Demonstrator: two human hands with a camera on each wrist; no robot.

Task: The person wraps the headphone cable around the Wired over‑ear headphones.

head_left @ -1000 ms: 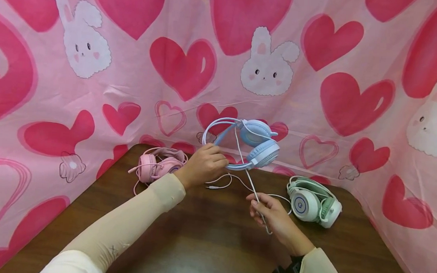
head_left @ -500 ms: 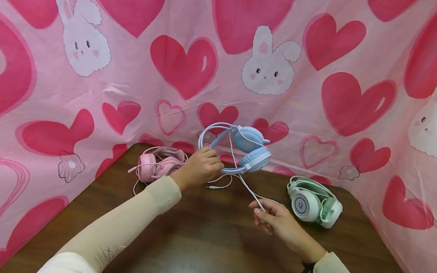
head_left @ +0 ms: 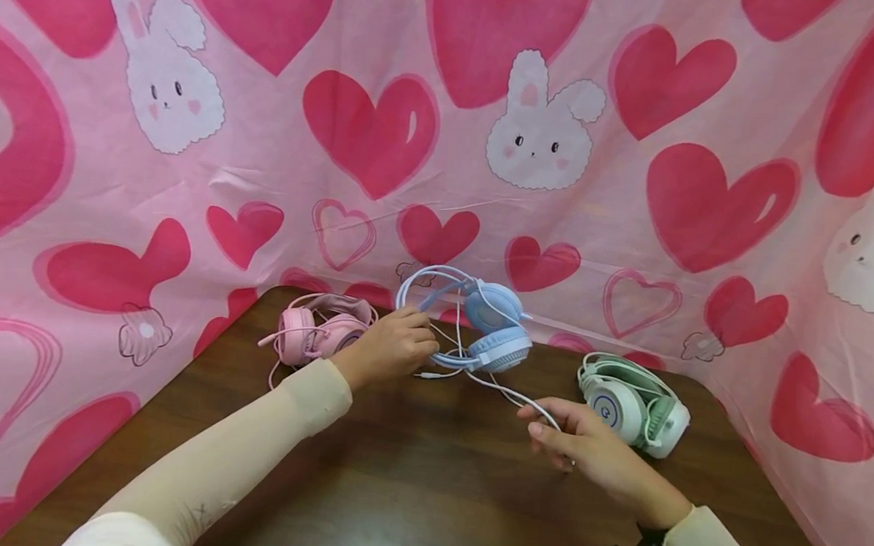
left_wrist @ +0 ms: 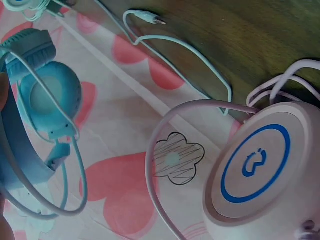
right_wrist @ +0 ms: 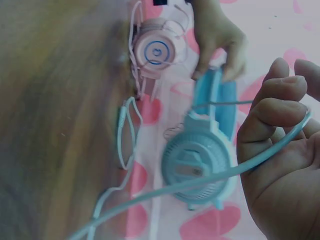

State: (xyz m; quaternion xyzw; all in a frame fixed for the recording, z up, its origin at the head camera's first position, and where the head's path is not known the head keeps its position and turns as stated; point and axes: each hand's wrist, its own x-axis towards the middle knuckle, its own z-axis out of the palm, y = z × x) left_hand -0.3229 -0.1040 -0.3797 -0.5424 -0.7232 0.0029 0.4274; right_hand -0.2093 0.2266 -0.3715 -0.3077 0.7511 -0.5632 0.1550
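Note:
Light blue headphones (head_left: 503, 350) hang over the back of the table, ear cups toward the right. My left hand (head_left: 396, 347) grips their headband; the right wrist view shows that hand (right_wrist: 220, 42) above a blue ear cup (right_wrist: 192, 167). A pale cable (head_left: 501, 389) runs from the headphones to my right hand (head_left: 599, 454), whose fingers curl around it. Seen from the right wrist, the cable (right_wrist: 200, 181) crosses the curled fingers (right_wrist: 280, 107). The cable's plug (left_wrist: 147, 17) lies on the table behind my left hand.
Pink headphones (head_left: 295, 335) lie at the back left, partly behind my left hand. At the right sit white and green headphones (head_left: 612, 411), close to my right hand. A pink cloth with hearts and rabbits (head_left: 376, 44) walls in the brown table (head_left: 394, 487).
My left hand has lowered the blue headphones toward the table and slightly left. The right hand has moved right and a little down, still holding the cable.

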